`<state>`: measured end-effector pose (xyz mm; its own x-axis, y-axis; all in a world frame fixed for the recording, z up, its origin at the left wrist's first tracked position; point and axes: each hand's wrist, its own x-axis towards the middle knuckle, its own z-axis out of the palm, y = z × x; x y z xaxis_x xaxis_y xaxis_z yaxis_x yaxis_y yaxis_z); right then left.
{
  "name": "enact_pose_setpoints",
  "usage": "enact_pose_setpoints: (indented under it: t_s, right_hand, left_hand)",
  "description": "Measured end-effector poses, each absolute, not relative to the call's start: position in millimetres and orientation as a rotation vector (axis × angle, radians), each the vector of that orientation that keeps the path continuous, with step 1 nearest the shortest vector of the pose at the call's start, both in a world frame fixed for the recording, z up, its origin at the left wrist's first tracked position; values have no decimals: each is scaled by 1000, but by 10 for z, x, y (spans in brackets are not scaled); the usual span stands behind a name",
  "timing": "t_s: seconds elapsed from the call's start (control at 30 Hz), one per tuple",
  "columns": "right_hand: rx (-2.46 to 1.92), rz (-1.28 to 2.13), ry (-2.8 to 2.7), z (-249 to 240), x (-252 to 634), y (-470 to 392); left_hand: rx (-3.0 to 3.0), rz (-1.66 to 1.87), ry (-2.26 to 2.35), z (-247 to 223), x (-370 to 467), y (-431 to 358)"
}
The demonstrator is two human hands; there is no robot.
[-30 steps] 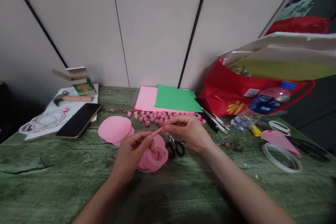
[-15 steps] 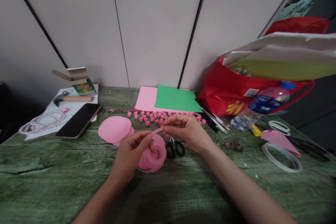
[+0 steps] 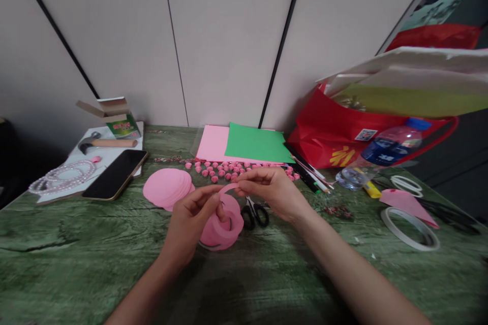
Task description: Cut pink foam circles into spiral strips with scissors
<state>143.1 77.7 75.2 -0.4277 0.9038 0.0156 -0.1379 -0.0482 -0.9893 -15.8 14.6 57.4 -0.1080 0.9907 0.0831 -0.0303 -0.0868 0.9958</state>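
A pink paper spiral strip (image 3: pixel 224 223) hangs between both hands above the green table (image 3: pixel 76 264). My left hand (image 3: pixel 190 221) pinches the strip where it meets the coiled part. My right hand (image 3: pixel 269 190) pinches the strip's free end a little higher and to the right. The short stretch between the two pinches bows upward. The coil's lower loops rest on the table by my left hand. Black scissors (image 3: pixel 254 213) lie just right of the coil, under my right hand.
A stack of pink paper discs (image 3: pixel 165 188), several small pink paper roses (image 3: pixel 224 170), and pink and green sheets (image 3: pixel 255 143) lie behind. A phone (image 3: pixel 115 174), beads and a hammer sit left. A red bag (image 3: pixel 343 132), bottle (image 3: pixel 381 155) and tape rings (image 3: pixel 409 227) are right.
My right hand has drawn slightly toward my left, so the strip between them now arches instead of lying straight. The coil sits a bit lower and tighter.
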Motion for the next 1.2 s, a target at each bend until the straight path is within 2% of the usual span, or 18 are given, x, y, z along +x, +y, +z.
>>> enact_pose_setpoints:
  t_s: [1.2]
  right_hand:
    - [-882,1606,-1419,764,1440,766]
  left_hand:
    - [1209,1365,1160,567,-170,126]
